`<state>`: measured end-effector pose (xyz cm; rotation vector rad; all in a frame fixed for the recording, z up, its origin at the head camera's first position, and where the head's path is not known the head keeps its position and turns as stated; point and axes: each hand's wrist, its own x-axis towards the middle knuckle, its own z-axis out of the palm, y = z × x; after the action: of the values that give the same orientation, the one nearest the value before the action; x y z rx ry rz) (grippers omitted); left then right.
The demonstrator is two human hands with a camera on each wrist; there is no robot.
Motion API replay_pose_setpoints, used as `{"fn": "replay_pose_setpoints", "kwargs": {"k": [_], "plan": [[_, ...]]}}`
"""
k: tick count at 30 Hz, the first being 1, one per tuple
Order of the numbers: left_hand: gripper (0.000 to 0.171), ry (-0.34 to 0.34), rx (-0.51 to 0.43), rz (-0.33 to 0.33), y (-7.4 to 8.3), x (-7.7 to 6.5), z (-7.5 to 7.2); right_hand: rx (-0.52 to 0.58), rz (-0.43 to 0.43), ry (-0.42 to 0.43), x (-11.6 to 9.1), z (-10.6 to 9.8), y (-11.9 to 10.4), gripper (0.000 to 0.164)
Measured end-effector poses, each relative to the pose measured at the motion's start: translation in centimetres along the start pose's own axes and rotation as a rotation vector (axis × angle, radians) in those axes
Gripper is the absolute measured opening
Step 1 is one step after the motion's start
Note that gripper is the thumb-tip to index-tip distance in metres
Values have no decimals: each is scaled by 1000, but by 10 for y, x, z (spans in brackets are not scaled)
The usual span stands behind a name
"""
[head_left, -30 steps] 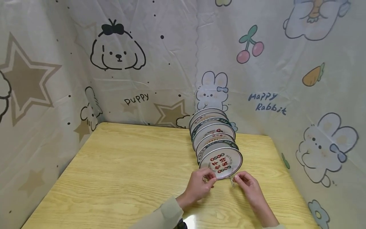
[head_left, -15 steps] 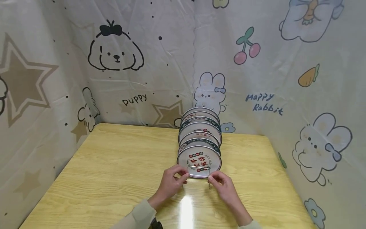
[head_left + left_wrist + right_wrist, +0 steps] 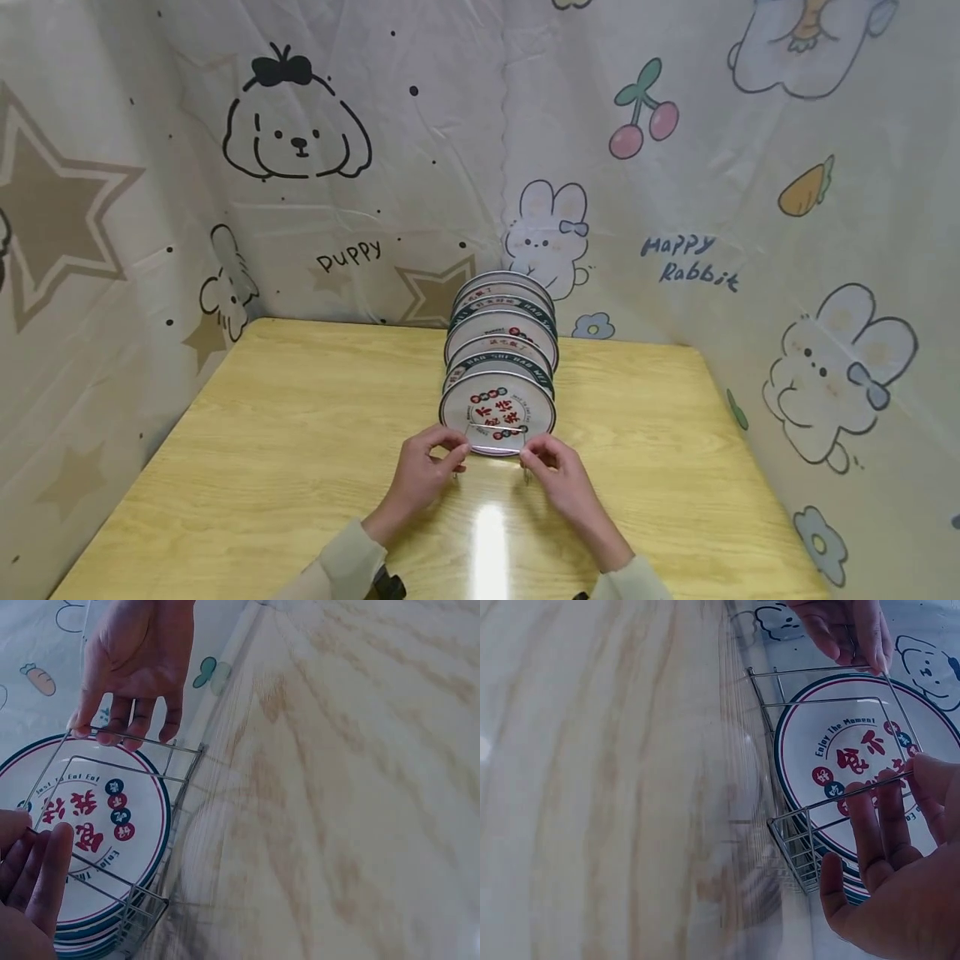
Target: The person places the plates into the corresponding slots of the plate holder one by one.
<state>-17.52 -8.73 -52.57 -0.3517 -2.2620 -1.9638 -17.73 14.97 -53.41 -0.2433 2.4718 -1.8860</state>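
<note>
A row of several round plates with dark rims stands on edge, one behind another, in a thin metal wire rack. Red characters and small coloured dots are printed on the nearest plate. With thumb and fingertips, my left hand pinches the rack's front wire at its left end. My right hand pinches the same frame at its right end, its other fingers spread loosely below the wire in the right wrist view. The rack's back part is hidden behind the plates.
Under the rack is a yellow wood-grain table, with a bright light reflection near its front. Pale cloth printed with cartoon animals hangs behind the table and along both sides, close to the back edge.
The rack and its plates have moved left and turned from a slant to face straight ahead. Both hands have travelled left with it, holding its front wire.
</note>
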Motion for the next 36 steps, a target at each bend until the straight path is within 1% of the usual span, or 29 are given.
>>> {"fn": "replay_pose_setpoints", "kwargs": {"k": [2, 6, 11, 15, 20, 27, 36], "plan": [[7, 1, 9, -15, -6, 2, -2, 1, -8, -7, 2, 2, 0, 13], [8, 2, 27, -9, -18, 4, -8, 14, -25, -32, 6, 6, 1, 14], [9, -6, 5, 4, -23, 4, -19, 33, -8, -45, 9, 14, 0, 15], [9, -16, -15, 25, -24, 3, -23, 41, 16, -49, 10, 17, -2, 14], [15, -29, -21, 50, -25, 5, -25, 44, 28, -47, 13, 18, -3, 15], [11, -26, -23, 30, -26, 5, -26, 51, 39, -42, 13, 19, -4, 11], [17, -38, -45, 24, -24, 6, -26, 47, 42, -31, 13, 19, -6, 11]]}}
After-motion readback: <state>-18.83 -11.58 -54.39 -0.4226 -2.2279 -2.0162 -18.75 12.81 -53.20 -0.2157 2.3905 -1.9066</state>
